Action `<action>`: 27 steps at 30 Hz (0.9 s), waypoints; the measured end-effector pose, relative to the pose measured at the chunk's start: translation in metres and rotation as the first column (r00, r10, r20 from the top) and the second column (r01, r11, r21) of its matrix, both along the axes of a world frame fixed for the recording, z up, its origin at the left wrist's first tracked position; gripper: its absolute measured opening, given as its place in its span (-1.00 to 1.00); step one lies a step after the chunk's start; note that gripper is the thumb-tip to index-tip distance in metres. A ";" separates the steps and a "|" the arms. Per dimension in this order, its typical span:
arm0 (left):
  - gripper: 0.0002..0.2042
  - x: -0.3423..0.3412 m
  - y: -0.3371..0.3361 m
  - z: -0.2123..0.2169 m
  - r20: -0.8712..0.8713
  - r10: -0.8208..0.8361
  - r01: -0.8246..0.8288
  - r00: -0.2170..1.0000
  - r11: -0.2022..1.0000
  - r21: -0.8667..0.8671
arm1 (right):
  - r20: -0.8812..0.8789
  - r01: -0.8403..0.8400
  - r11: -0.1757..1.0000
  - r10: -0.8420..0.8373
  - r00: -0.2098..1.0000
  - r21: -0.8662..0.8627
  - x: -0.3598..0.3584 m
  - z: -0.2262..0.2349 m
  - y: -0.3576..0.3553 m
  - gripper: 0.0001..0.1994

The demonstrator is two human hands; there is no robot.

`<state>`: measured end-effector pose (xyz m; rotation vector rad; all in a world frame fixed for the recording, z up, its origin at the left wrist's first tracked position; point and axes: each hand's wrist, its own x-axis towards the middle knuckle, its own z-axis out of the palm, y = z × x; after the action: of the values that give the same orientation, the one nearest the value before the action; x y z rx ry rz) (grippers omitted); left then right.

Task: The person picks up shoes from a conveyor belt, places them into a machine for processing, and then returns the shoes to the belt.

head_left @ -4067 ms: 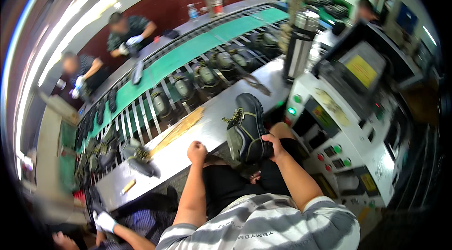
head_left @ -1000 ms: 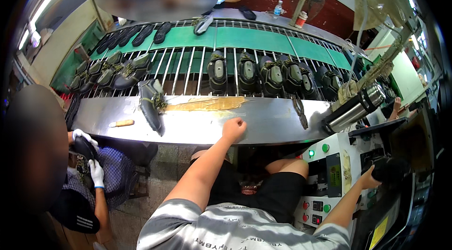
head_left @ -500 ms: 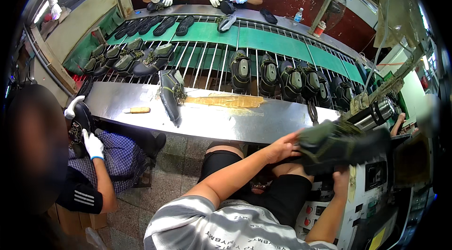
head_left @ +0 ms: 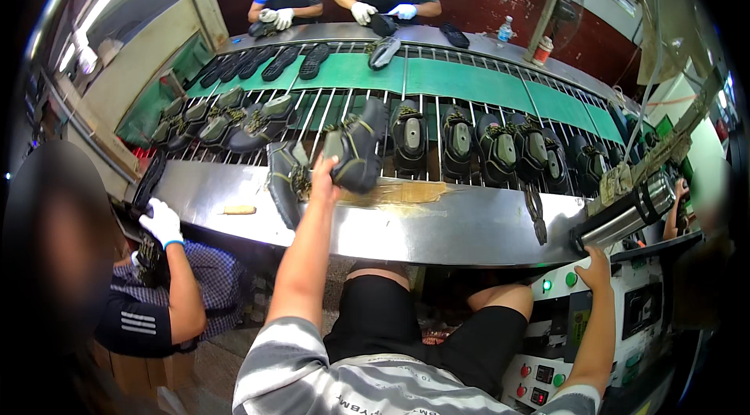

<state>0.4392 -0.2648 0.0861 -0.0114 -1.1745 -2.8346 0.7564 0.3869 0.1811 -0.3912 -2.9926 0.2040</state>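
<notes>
Toward 4 o'clock, the right hand [head_left: 597, 268] is empty beside the white control panel [head_left: 634, 270], thumb spread from its fingers. Just off centre toward 11 o'clock, the left hand [head_left: 324, 179] pinches a shoe [head_left: 359, 153] over the far edge of the metal worktop [head_left: 469, 227]. The shoe is black with an olive-green panel and thin yellowish trim, tilted. Another shoe [head_left: 283, 184] lies at its 8 o'clock. Beyond, toward 1 o'clock, a green belt [head_left: 461, 87] runs across.
</notes>
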 end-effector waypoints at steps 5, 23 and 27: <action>-0.38 -0.104 0.017 -0.013 0.024 0.194 -0.161 0.981 0.870 -0.467 | -0.035 -0.069 0.993 0.073 0.997 0.092 -0.006 -0.026 0.020 -0.68; -0.76 0.030 0.139 0.180 -0.501 0.024 -0.332 0.865 0.776 -0.536 | -0.080 0.040 0.993 -0.031 0.996 0.107 -0.013 -0.030 0.021 -0.79; -0.84 0.183 0.127 0.317 -0.936 -0.022 -0.107 0.353 0.992 -0.063 | -0.103 0.061 0.993 -0.050 0.993 0.099 0.004 -0.023 0.024 -0.81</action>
<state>0.6224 -0.1375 0.4032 -1.4002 -0.9304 -1.9732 0.7609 0.4111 0.1580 -0.4390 -2.8744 0.0628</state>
